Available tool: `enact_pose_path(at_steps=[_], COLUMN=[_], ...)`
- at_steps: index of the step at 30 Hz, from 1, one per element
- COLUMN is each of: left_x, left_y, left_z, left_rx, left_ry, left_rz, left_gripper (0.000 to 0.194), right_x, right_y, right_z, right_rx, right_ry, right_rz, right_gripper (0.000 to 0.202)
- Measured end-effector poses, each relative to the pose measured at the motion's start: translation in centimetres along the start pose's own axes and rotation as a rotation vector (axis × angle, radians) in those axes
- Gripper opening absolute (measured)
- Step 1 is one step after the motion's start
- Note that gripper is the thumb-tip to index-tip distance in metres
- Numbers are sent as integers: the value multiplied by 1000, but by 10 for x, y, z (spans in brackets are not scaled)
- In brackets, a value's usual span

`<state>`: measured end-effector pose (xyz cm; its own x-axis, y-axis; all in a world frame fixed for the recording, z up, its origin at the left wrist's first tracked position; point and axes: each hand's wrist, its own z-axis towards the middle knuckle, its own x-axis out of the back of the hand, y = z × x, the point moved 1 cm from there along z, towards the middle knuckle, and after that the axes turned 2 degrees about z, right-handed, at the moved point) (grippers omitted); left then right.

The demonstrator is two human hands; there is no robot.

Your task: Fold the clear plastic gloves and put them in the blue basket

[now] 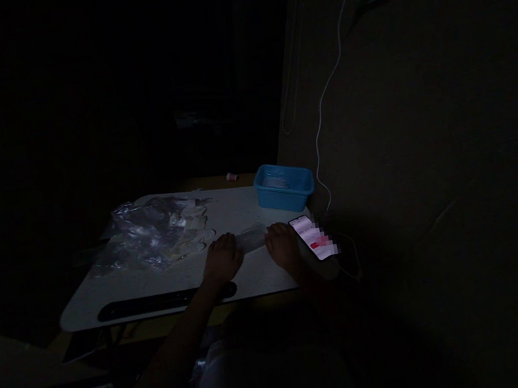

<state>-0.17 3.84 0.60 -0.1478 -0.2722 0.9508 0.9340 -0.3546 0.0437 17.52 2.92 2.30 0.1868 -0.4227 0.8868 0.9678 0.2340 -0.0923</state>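
A small clear plastic bag (251,239) lies on the white table (253,275) between my hands. My left hand (223,258) has its fingers closed at the bag's left end, while my right hand (282,243) grips the right end. In the dim light I cannot make out what, if anything, is inside the bag. To the left of my left hand are several pale round flat pieces (193,216), partly under a crumpled heap of clear plastic (145,231).
A blue plastic basin (285,199) with something pale inside stands at the back right. A lit phone (311,238) lies by my right hand, near a white cable (322,96) running up the wall. Along the table's front is a dark slot (158,303). A small cup-like item (231,177) lies behind.
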Motion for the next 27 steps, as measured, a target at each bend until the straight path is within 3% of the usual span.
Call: enact_pose_path(at_steps=[15, 27], left_x=[-1, 1], left_y=[-2, -2], left_z=[1, 0], left_rx=[-15, -37], left_ry=[29, 129], left_rz=[-30, -123], left_gripper=[46, 46], right_x=[0, -3], right_y=[1, 1], right_z=[-1, -1], right_rx=[28, 123], right_ry=[10, -15], right_rz=[1, 58], right_gripper=[28, 22])
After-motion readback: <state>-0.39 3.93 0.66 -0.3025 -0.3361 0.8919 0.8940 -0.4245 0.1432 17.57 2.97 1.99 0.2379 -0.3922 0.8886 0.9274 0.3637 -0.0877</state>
